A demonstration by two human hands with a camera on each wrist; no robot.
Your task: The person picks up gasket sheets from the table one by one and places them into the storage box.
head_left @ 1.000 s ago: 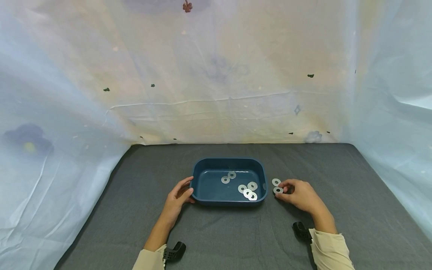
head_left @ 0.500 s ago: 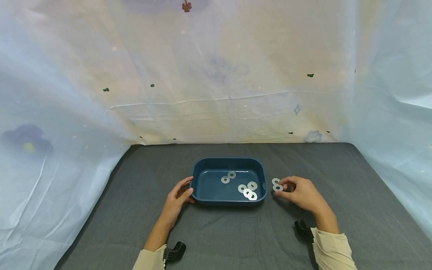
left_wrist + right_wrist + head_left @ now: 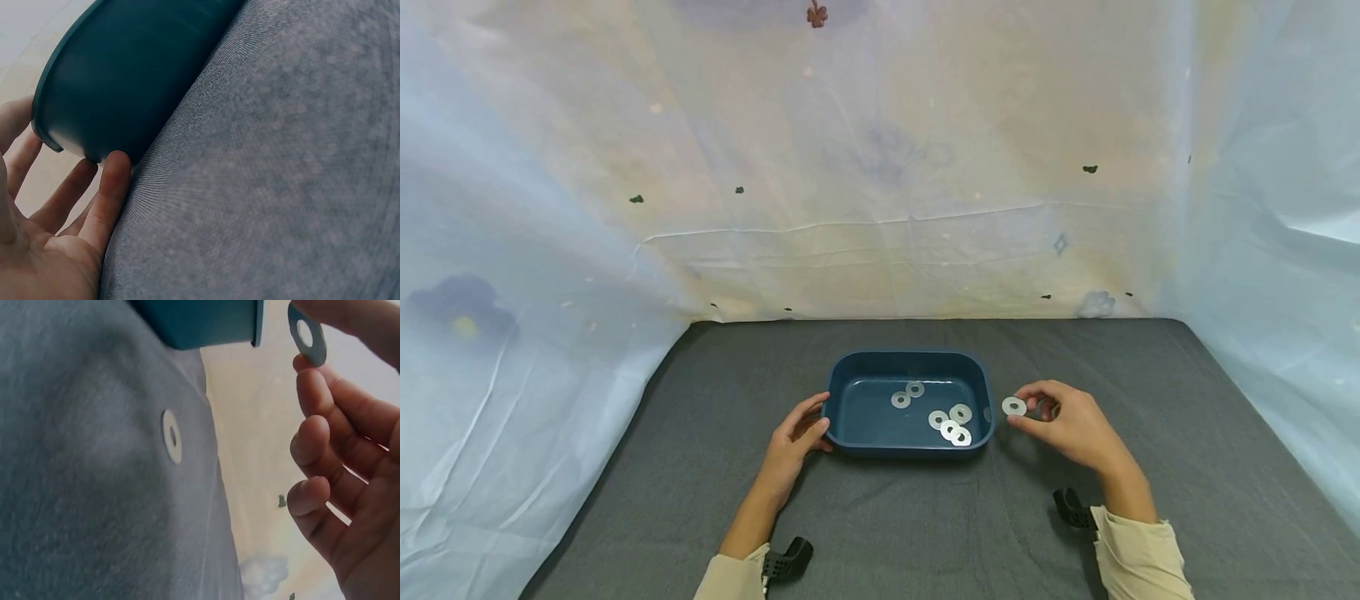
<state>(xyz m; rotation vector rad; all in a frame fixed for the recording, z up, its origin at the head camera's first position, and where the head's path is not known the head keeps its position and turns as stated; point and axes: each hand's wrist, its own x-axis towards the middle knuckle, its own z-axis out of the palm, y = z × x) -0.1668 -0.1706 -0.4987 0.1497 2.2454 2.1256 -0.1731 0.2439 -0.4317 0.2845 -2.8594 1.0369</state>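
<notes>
My right hand [image 3: 1071,421] pinches a flat silver washer [image 3: 1014,406] between thumb and index finger, just right of the tray's right end. In the right wrist view the held washer [image 3: 307,334] is tilted and raised off the cloth. A second washer [image 3: 172,437] lies on the cloth; the held one hides it in the head view. The blue rectangular tray [image 3: 871,423] has several washers [image 3: 960,413] on its floor, two apart at the back and the others clustered at the right. My left hand [image 3: 797,433] rests its fairly straight fingers [image 3: 112,187] against the tray's left end.
Grey cloth [image 3: 925,533] covers the table around the tray. A pale patterned curtain [image 3: 880,208] stands along the back and both sides. Black curved wrist mounts [image 3: 788,560] sit by both sleeves.
My right hand has lifted one washer from the cloth and moved it slightly up and left, until it covers the other washer in the head view. The left hand and tray stay still.
</notes>
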